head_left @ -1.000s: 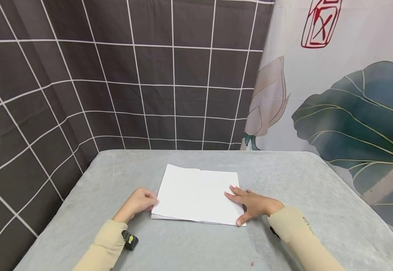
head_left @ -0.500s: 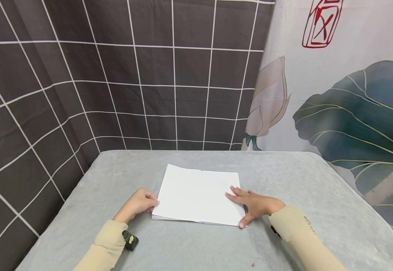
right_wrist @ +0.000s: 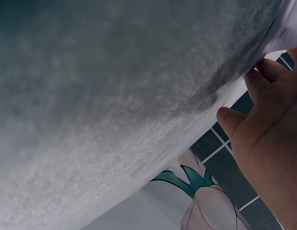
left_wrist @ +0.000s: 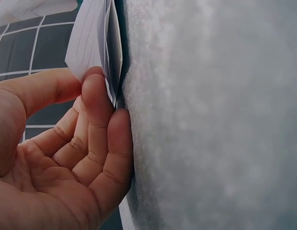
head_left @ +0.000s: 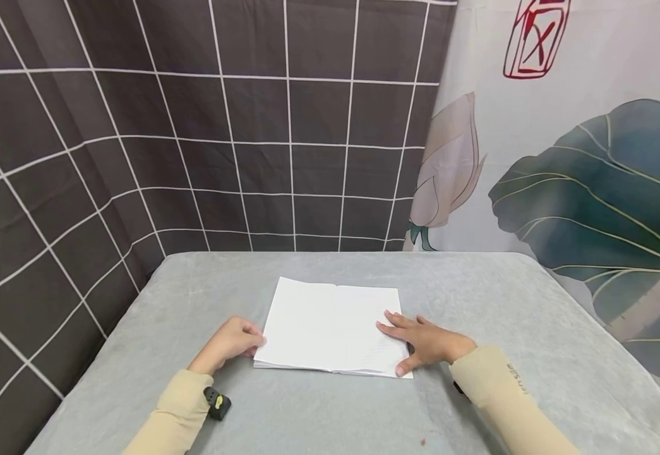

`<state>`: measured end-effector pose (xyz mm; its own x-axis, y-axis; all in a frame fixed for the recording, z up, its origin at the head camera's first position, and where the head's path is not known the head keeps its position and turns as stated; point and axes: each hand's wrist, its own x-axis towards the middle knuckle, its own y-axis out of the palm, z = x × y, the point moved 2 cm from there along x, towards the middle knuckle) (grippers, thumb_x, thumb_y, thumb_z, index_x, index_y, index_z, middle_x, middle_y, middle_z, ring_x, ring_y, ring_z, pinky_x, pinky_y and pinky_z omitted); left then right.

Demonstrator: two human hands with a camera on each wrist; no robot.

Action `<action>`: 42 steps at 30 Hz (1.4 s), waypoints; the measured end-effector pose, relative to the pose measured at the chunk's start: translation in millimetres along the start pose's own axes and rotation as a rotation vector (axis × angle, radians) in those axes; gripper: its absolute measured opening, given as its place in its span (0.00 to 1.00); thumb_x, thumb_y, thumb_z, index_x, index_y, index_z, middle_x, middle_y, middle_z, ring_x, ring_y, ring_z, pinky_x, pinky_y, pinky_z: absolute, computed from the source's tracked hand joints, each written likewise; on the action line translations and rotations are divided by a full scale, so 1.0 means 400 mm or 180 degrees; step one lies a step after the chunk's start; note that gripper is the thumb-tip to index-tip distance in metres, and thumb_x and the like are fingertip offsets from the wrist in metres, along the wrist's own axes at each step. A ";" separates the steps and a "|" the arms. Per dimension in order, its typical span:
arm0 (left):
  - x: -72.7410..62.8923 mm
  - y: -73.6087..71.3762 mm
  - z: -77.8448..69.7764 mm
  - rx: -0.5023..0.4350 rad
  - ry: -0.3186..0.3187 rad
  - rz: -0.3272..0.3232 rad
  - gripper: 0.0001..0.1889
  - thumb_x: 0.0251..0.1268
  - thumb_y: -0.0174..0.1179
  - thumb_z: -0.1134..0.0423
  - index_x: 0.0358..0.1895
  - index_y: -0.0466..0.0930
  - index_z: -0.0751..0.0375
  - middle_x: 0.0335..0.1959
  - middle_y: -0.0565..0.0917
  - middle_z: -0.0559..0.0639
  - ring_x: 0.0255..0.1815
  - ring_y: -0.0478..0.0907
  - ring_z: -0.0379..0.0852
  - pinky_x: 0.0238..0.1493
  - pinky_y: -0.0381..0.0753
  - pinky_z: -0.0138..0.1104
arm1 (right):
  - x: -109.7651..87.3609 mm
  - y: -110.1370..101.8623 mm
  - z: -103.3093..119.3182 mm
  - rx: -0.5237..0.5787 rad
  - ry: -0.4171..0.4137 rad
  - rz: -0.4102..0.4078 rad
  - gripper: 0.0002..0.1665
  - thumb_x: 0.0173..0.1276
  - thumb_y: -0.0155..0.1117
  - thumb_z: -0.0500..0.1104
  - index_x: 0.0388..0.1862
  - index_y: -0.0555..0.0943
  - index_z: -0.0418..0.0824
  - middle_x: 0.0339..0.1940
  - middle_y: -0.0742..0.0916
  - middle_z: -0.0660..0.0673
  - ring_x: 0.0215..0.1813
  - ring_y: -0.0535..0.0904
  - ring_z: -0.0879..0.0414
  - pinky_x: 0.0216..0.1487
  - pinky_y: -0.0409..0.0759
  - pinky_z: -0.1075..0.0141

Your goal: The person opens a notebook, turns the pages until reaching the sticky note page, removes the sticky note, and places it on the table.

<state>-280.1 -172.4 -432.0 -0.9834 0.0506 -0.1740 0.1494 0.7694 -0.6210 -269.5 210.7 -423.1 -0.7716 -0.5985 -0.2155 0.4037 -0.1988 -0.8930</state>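
An open notebook [head_left: 330, 328] with white, faintly lined pages lies on the grey cloth-covered table. At its left edge, my left hand [head_left: 232, 343] pinches page edges between thumb and fingertips. The left wrist view shows the lined pages [left_wrist: 93, 38] fanned slightly apart above the pinch of the left hand [left_wrist: 86, 129]. My right hand [head_left: 429, 341] rests spread over the right page's outer edge, fingertips on the paper and thumb near the lower right corner. In the right wrist view, the right hand [right_wrist: 268, 110] reaches to the notebook's edge [right_wrist: 285, 31] at the upper right.
The grey table cover [head_left: 204, 278] spreads around the notebook on all sides. Behind the table hangs a dark curtain with a white grid [head_left: 256, 164], and to the right a white curtain printed with a lotus bud and leaf [head_left: 602, 189]. A dark wrist device [head_left: 217, 403] sits on the left sleeve.
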 end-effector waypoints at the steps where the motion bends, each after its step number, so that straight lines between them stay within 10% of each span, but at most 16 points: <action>1: -0.001 0.000 -0.001 0.0005 0.0006 0.0006 0.04 0.54 0.64 0.69 0.29 0.83 0.67 0.21 0.79 0.50 0.22 0.75 0.41 0.27 0.78 0.32 | 0.000 0.001 0.000 0.0010 0.0002 -0.0006 0.60 0.48 0.70 0.63 0.75 0.58 0.42 0.78 0.56 0.35 0.77 0.50 0.38 0.71 0.45 0.35; 9: -0.009 -0.017 -0.024 0.0268 0.0313 -0.0043 0.06 0.52 0.64 0.67 0.29 0.82 0.67 0.19 0.80 0.49 0.21 0.75 0.41 0.24 0.74 0.32 | 0.002 0.003 -0.006 0.0129 0.0014 -0.0011 0.57 0.51 0.69 0.62 0.75 0.58 0.42 0.78 0.55 0.35 0.78 0.49 0.38 0.71 0.43 0.35; 17: -0.049 -0.024 -0.137 0.1062 0.0925 -0.0409 0.06 0.59 0.61 0.64 0.34 0.83 0.63 0.29 0.83 0.52 0.30 0.77 0.44 0.33 0.77 0.37 | 0.001 0.000 -0.003 0.0100 -0.0032 -0.0021 0.56 0.52 0.69 0.62 0.75 0.59 0.41 0.77 0.56 0.33 0.77 0.50 0.36 0.70 0.44 0.33; 30: -0.105 0.168 -0.290 0.2172 0.2748 -0.0723 0.10 0.55 0.67 0.55 0.38 0.85 0.55 0.30 0.85 0.45 0.31 0.80 0.43 0.31 0.73 0.35 | 0.003 0.000 -0.002 0.0117 0.0040 0.0018 0.53 0.56 0.65 0.64 0.75 0.59 0.43 0.78 0.55 0.35 0.78 0.49 0.38 0.70 0.43 0.33; 42: -0.111 0.303 -0.348 0.3053 0.2971 -0.0411 0.15 0.52 0.68 0.46 0.37 0.85 0.51 0.31 0.85 0.43 0.29 0.78 0.40 0.31 0.71 0.33 | 0.006 0.003 -0.005 -0.0020 0.0100 -0.0015 0.51 0.59 0.62 0.66 0.75 0.59 0.45 0.78 0.57 0.36 0.78 0.52 0.40 0.70 0.46 0.33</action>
<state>-232.6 7.1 -393.0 -0.6402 0.7193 0.2696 -0.3145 0.0748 -0.9463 -271.8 210.7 -425.6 -0.7885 -0.5730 -0.2235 0.3970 -0.1965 -0.8965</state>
